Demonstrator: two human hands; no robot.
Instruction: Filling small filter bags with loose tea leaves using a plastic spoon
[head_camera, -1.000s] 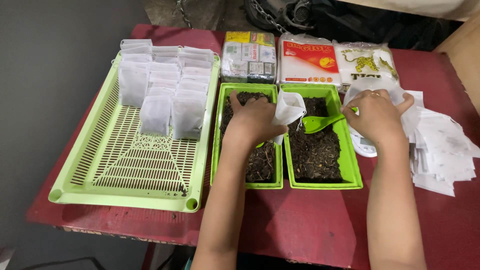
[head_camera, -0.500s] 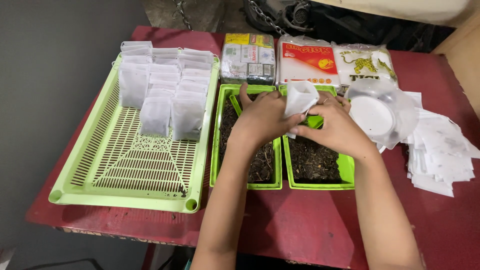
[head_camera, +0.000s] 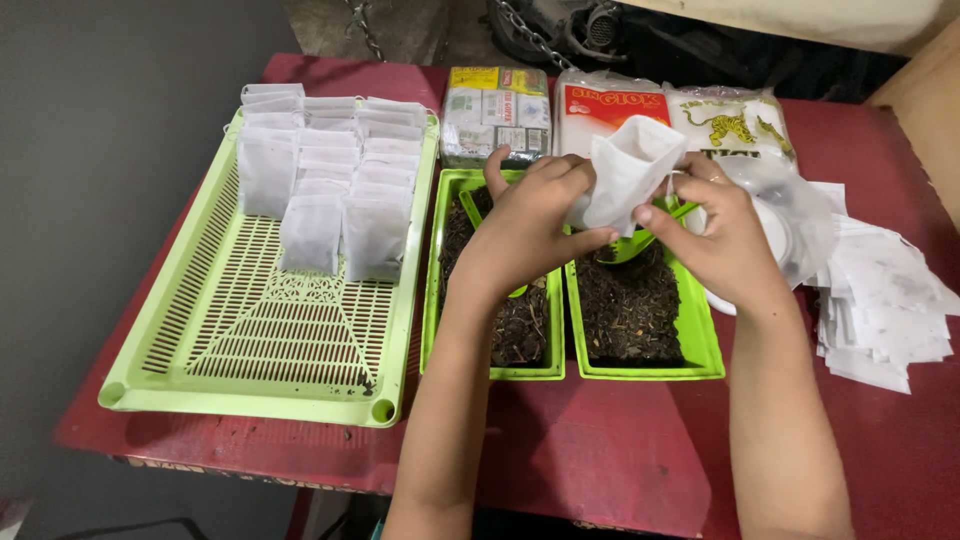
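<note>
While my forearms reach out over the red desk (head_camera: 600, 460), both hands work just above the two small green trays (head_camera: 690, 345) of dark loose leaf. My left hand (head_camera: 530, 225) pinches one side of a small white pouch (head_camera: 630, 170), and my right hand (head_camera: 725, 245) grips the other side, fingers closed on it, spreading its mouth. A green scoop (head_camera: 640, 240) lies in the right tray beneath. I judge this the opening step; next calls for holding the mouth wide one-handed while scooping. Further left, filled pouches (head_camera: 330, 190) stand in the big slotted tray (head_camera: 250, 350); packets (head_camera: 610, 105) line the back. Half a second ago the pouch sat lower, less open.
</note>
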